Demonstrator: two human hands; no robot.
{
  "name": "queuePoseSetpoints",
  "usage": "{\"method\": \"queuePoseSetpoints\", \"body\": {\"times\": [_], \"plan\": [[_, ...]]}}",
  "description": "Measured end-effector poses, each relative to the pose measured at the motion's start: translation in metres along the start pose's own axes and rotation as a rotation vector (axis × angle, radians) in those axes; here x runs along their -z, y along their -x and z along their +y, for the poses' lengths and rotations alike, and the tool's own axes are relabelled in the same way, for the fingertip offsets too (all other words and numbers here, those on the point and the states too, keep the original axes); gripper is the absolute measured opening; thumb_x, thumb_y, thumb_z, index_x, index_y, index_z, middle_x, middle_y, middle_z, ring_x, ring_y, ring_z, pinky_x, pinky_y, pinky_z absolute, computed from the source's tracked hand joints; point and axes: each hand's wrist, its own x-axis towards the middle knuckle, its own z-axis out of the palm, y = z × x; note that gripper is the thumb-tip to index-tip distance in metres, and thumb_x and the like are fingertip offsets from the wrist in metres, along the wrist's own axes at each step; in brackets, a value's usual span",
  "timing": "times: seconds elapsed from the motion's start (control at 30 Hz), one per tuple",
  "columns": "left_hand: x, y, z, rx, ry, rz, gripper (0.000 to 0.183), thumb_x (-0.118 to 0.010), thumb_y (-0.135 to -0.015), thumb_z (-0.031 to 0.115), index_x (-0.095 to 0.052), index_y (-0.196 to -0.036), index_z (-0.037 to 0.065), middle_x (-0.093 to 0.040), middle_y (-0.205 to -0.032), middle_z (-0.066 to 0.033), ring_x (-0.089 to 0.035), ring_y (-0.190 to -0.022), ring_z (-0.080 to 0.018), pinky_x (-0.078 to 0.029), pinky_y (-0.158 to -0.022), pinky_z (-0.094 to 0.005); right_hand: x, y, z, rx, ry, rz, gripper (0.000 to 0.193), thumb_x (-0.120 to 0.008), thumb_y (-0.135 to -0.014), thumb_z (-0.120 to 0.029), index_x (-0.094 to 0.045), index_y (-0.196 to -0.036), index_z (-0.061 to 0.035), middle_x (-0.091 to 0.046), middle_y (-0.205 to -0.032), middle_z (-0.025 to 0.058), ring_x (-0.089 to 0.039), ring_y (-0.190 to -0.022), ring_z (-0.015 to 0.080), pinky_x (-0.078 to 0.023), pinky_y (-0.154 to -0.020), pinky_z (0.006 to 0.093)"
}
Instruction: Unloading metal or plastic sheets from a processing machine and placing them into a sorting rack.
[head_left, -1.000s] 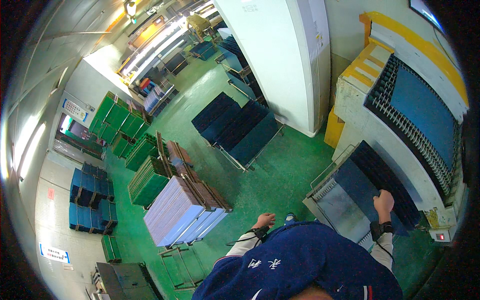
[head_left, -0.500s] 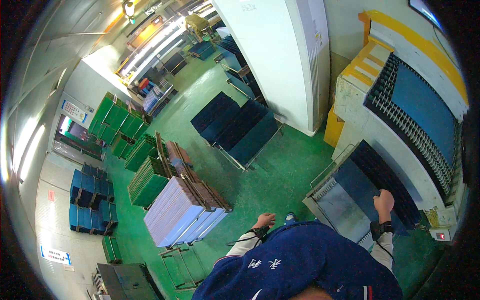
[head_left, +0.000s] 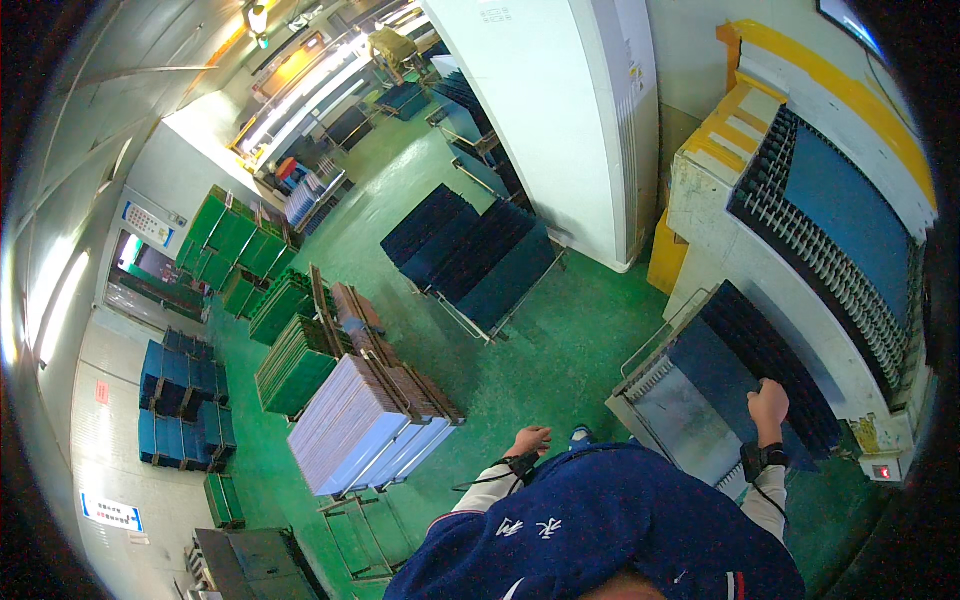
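Dark-blue panel [head_left: 712, 372], probably light, stiff, best edge-held, is lying at the fingers [head_left: 756, 398] of the right hand [head_left: 769, 408], clamping unclear; the left hand [head_left: 532, 440] is hanging, closure unclear.

A navy blue top [head_left: 640, 510] serves as the main garment, with white lettering [head_left: 530, 528] on its left part and a red-and-white stripe [head_left: 735, 585] low on its right. Beyond its hems extend a pale left sleeve [head_left: 486, 490] and a pale right sleeve [head_left: 765, 508]. Farther out from it sit a black left wrist strap [head_left: 520, 466] and a black right wrist strap [head_left: 762, 459], both with thin dark cables.
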Motion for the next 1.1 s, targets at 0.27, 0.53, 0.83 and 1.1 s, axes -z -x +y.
{"method": "queuePoseSetpoints", "body": {"times": [0.27, 0.53, 0.83, 1.1], "plan": [[-0.002, 0.01, 0.009, 0.005, -0.012, -0.006, 0.039, -0.061, -0.079, 0.029, -0.054, -0.108, 0.004, -0.061, -0.083, -0.0074, -0.058, -0.057, -0.0175, -0.044, -0.045, -0.0276, 0.004, 0.001, -0.002, -0.001, 0.021, -0.011, 0.036, -0.07, -0.066, -0.019, -0.063, -0.098, -0.005, -0.062, -0.096, 0.0162, -0.059, -0.092, 0.0301, -0.047, -0.078, 0.0373], [-0.002, 0.009, 0.01, 0.015, 0.007, -0.035, 0.039, -0.061, -0.08, 0.028, -0.054, -0.108, 0.003, -0.06, -0.083, -0.0081, -0.057, -0.057, -0.0176, -0.043, -0.043, -0.0279, -0.001, -0.001, 0.001, -0.006, 0.002, -0.004, 0.039, -0.071, -0.065, -0.018, -0.063, -0.1, -0.0038, -0.062, -0.097, 0.0169, -0.059, -0.093, 0.0302, -0.046, -0.079, 0.0368], [0.001, -0.003, 0.006, 0.023, -0.01, -0.033, 0.043, -0.061, -0.079, 0.029, -0.053, -0.111, 0.003, -0.061, -0.09, -0.0103, -0.059, -0.062, -0.0193, -0.045, -0.046, -0.0287, -0.004, -0.002, 0.003, 0.015, 0.024, 0.012, 0.032, -0.071, -0.066, -0.019, -0.063, -0.095, -0.0061, -0.062, -0.094, 0.0145, -0.059, -0.09, 0.0296, -0.047, -0.076, 0.0378], [-0.002, -0.003, 0.008, 0.038, -0.038, -0.018, 0.043, -0.061, -0.079, 0.03, -0.053, -0.112, 0.004, -0.062, -0.09, -0.0094, -0.059, -0.062, -0.0184, -0.045, -0.046, -0.0284, 0.006, 0.0, -0.004, -0.018, 0.026, -0.043, 0.037, -0.07, -0.066, -0.019, -0.062, -0.1, -0.0049, -0.061, -0.098, 0.016, -0.058, -0.093, 0.03, -0.046, -0.079, 0.0373]]}}
